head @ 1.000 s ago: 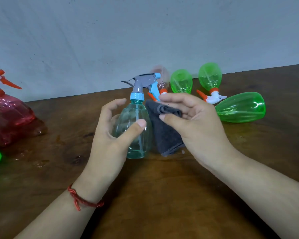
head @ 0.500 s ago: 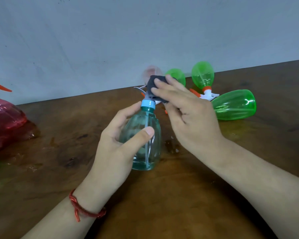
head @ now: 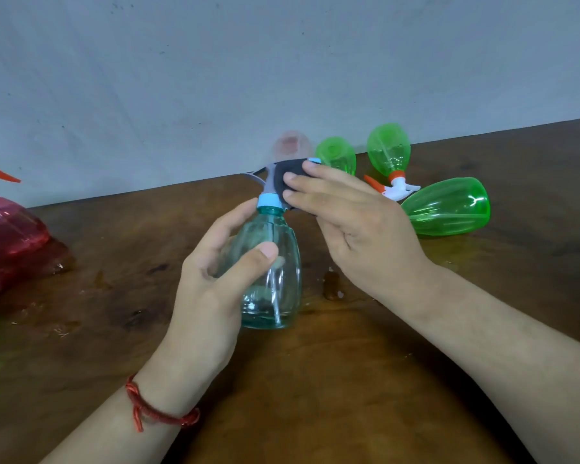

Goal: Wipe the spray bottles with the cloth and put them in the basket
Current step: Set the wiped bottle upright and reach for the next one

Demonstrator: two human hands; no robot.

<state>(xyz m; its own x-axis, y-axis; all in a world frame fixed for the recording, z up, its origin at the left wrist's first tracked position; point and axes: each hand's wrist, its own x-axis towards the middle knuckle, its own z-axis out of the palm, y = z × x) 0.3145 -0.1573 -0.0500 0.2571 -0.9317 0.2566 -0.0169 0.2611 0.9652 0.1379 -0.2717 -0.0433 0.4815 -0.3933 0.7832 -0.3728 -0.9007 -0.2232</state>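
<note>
- Since a second ago the right hand (head: pixel 359 236) has lifted the cloth (head: pixel 287 182) from beside the bottle's body up to its sprayer head (head: pixel 269 182).
- Its fingers lie nearly straight over the cloth; the thumb is hidden, so it seems to pinch.
- The left hand (head: pixel 215 279) grips the spray bottle (head: pixel 275 289), upright on the surface (head: pixel 315 396).
- Green bottles (head: pixel 446 207) lie behind.
</note>
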